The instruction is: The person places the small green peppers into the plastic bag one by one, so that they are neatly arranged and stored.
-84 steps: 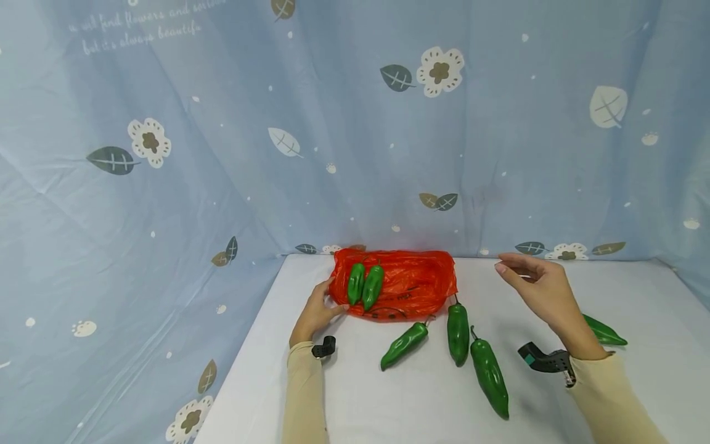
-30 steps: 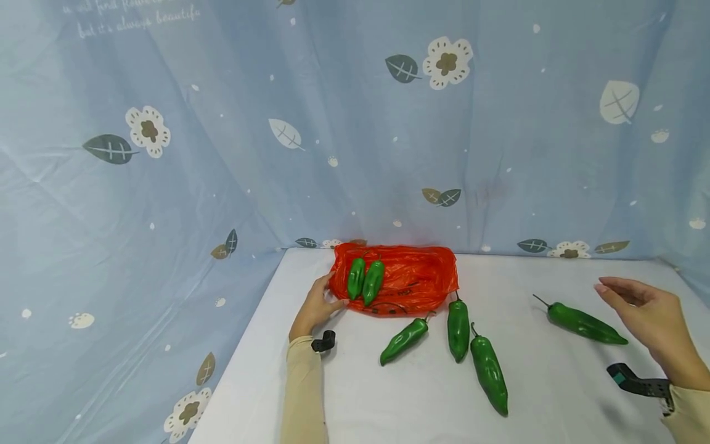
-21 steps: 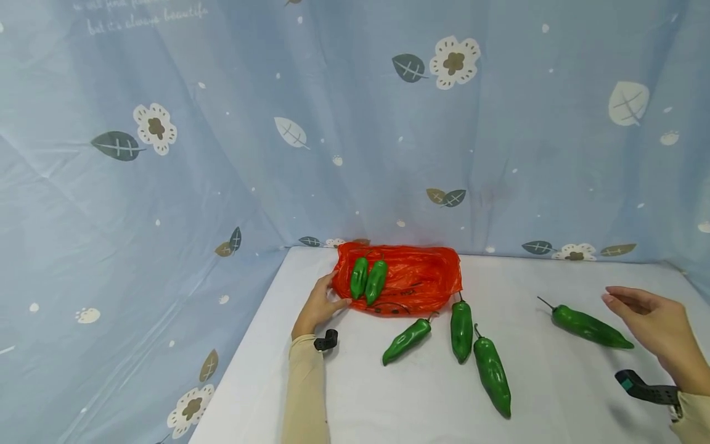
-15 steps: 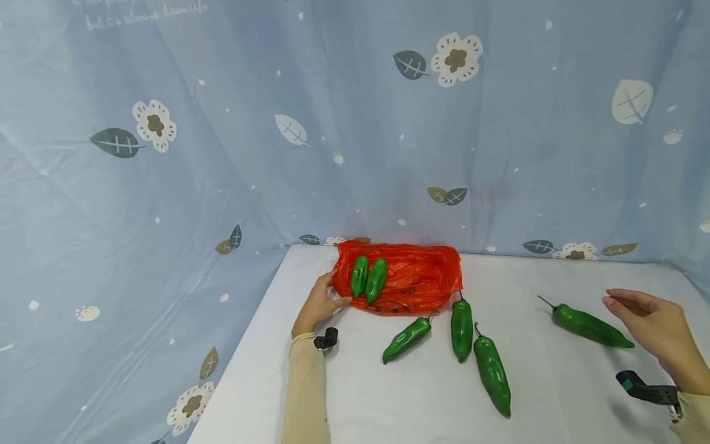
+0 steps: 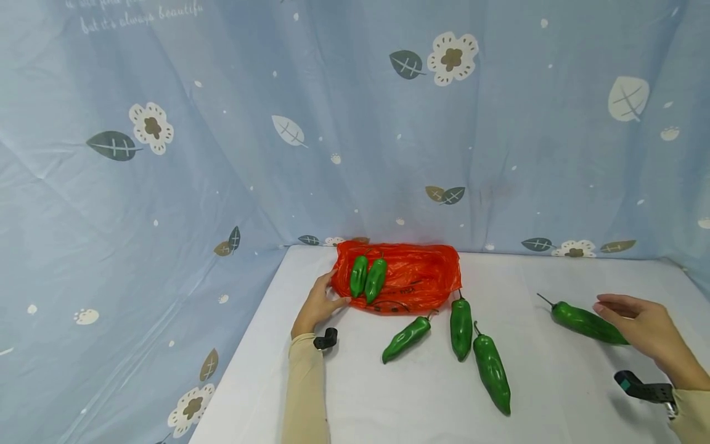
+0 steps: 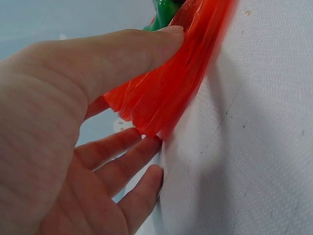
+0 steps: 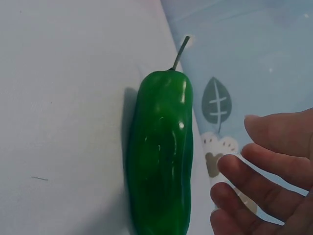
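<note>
A red plastic bag (image 5: 413, 277) lies at the back of the table with two green peppers (image 5: 376, 281) on its left part. My left hand (image 5: 318, 308) holds the bag's left edge; in the left wrist view the thumb (image 6: 142, 49) lies over the red plastic, with fingertips on its other side. My right hand (image 5: 643, 324) is above the right end of a long green pepper (image 5: 585, 322), partly covering it. From the right wrist, this pepper (image 7: 161, 152) lies beside the loosely bent fingers (image 7: 264, 186), apart from them, its stem pointing away.
Three more green peppers lie on the white table: one slanted (image 5: 407, 339), one by the bag's right corner (image 5: 460, 330), one nearer the front (image 5: 491, 373). A blue patterned curtain (image 5: 355, 123) rises behind and along the left.
My right hand first swings right from beside the bag, uncovering the far-right pepper, then shifts slightly left over its end. My left hand stays at the bag; the peppers have not moved.
</note>
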### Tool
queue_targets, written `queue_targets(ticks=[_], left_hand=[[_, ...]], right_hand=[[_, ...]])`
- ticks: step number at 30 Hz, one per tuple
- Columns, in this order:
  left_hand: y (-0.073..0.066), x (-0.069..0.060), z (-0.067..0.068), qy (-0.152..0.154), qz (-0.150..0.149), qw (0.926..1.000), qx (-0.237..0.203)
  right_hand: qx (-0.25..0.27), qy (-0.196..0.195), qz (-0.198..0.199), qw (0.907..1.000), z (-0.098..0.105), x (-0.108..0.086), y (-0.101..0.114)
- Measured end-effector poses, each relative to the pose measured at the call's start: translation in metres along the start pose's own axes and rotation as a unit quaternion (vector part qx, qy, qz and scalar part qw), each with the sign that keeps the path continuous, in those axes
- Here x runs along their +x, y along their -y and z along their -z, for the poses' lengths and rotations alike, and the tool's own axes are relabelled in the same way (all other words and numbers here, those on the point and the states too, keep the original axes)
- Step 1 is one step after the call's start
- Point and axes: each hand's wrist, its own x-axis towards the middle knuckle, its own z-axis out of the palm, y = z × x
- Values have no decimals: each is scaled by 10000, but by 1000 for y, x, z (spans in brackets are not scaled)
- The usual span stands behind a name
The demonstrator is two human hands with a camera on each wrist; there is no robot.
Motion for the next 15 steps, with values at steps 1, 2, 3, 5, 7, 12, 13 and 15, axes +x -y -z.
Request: queue_targets(ticks=[1, 2, 3, 5, 7, 12, 13, 15], left_hand=[[0, 0, 0, -4, 5, 10000, -10], [0, 0, 0, -3, 9, 10000, -15], [0, 0, 0, -3, -19, 10000, -12], [0, 0, 0, 3, -10, 10000, -9], [0, 0, 0, 5, -39, 10000, -27], [0, -1, 0, -43, -100, 9999, -65], [1, -1, 0, -59, -113, 9999, -50], [2, -1, 0, -77, -110, 9999, -36]], right_hand=[[-44, 24, 31, 10000, 0, 0, -1], [-84, 68, 58, 9999, -1, 1, -2], [-133, 99, 86, 9998, -1, 1, -2], [-227, 192, 138, 9995, 0, 2, -3], [-286, 311, 175, 9990, 0, 3, -4], [-380, 559, 356, 9971, 1, 4, -7], [-381, 585, 387, 9968, 1, 4, -7], [-370, 628, 408, 9965, 1, 4, -8]])
